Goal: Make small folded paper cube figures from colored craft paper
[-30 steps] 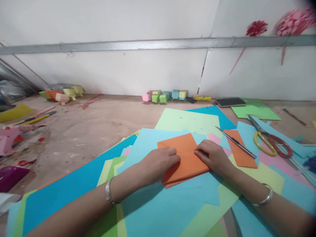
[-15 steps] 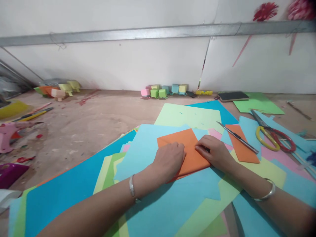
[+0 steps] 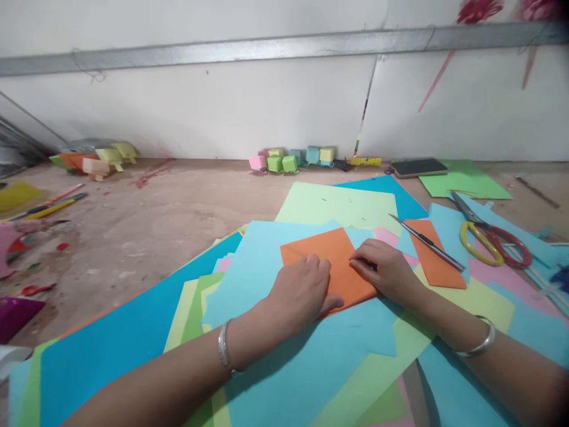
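A folded piece of orange paper [image 3: 317,242] lies on a light blue sheet [image 3: 262,252] in front of me. My left hand [image 3: 304,290] presses on its left side, fingers curled over it and thumb stretched along the near edge. At the paper's right side, my right hand [image 3: 384,267] is closed in a pinch; its fingertips touch the paper. Both palms hide part of the orange surface. Just right of that hand, a craft knife [image 3: 429,243] rests across a smaller orange strip [image 3: 438,270].
Scissors [image 3: 482,234] with yellow and red handles lie to the right, near a phone [image 3: 419,168]. Small paper cubes [image 3: 290,163] stand along the wall, beside a yellow tube [image 3: 365,161]. Layered coloured sheets [image 3: 128,332] spread leftward. Pens [image 3: 56,207] lie at far left.
My left thumb has come out and now stretches along the orange paper's near edge. My right hand keeps its pinch at the right side. The view has shifted slightly.
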`<state>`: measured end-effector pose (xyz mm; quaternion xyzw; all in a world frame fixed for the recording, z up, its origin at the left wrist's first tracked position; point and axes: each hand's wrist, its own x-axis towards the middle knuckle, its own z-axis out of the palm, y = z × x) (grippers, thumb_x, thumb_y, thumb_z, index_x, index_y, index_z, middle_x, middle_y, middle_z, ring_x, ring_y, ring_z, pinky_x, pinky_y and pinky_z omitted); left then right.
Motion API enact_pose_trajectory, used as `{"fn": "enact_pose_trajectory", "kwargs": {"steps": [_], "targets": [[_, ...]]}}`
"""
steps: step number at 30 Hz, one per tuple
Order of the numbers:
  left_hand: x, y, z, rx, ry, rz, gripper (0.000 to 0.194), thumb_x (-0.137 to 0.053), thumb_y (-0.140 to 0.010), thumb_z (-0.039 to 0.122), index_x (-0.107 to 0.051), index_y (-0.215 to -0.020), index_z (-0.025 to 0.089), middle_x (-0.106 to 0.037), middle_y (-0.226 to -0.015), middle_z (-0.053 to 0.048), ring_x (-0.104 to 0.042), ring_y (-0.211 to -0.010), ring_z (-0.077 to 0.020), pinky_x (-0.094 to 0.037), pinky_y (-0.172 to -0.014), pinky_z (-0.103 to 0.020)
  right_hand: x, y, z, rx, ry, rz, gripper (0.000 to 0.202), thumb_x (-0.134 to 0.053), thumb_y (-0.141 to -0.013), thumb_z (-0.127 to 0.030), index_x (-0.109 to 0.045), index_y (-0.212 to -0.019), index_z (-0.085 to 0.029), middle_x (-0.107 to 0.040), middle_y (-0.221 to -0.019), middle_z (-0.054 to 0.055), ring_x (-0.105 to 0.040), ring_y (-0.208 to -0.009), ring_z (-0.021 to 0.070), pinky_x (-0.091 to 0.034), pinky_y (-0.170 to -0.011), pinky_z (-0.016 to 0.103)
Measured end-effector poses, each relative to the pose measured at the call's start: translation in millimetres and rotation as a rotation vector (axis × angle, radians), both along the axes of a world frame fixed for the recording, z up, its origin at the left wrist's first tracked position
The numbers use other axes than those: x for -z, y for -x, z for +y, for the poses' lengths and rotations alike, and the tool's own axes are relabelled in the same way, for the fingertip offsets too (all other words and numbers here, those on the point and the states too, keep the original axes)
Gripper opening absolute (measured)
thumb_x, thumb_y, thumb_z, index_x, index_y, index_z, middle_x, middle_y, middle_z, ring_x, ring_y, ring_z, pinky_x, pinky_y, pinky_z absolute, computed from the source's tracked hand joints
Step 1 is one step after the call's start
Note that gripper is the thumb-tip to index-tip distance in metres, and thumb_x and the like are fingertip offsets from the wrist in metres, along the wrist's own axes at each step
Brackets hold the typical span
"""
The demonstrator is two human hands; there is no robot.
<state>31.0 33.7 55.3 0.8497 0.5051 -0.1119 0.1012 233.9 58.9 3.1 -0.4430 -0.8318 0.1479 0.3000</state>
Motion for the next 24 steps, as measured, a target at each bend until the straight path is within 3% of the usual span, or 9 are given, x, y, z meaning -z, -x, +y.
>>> {"fn": "enact_pose_trajectory", "kwargs": {"steps": [12, 19, 24], "targets": [[-1.8, 4.3, -5.7, 0.133, -0.042, 0.015, 0.029, -0.056, -0.092, 0.046, -0.051, -0.096, 0.017, -0.059, -0.094, -0.009, -0.058, -0.084, -0.0251, -0.045, -0.062, -0.032, -3.0, 2.4, -1.3, 0.004, 0.002, 0.005, 0.018, -0.051, -0.089, -0.016, -0.058, -0.073, -0.021, -0.06, -0.071, 0.004, -0.056, -0.07, 0.0184, -0.043, -0.061, 0.03], [-12.2, 9.5, -8.2, 0.131, 0.042, 0.004, 0.027, -0.055, -0.092, 0.043, -0.049, -0.1, 0.018, -0.056, -0.099, -0.009, -0.056, -0.087, -0.0268, -0.046, -0.069, -0.037, -3.4, 1.4, -1.6, 0.004, 0.016, 0.005, 0.017, -0.053, -0.088, -0.014, -0.058, -0.074, -0.02, -0.06, -0.073, 0.004, -0.057, -0.072, 0.0181, -0.043, -0.062, 0.029], [-12.1, 18.3, -5.3, 0.155, 0.075, -0.05, 0.025, -0.06, -0.088, 0.038, -0.049, -0.099, 0.019, -0.056, -0.098, -0.007, -0.055, -0.086, -0.0249, -0.044, -0.068, -0.035, -3.9, 1.1, -1.3, 0.003, 0.018, 0.002, 0.016, -0.055, -0.088, -0.015, -0.058, -0.074, -0.021, -0.061, -0.073, 0.004, -0.057, -0.073, 0.0182, -0.043, -0.062, 0.029]]}}
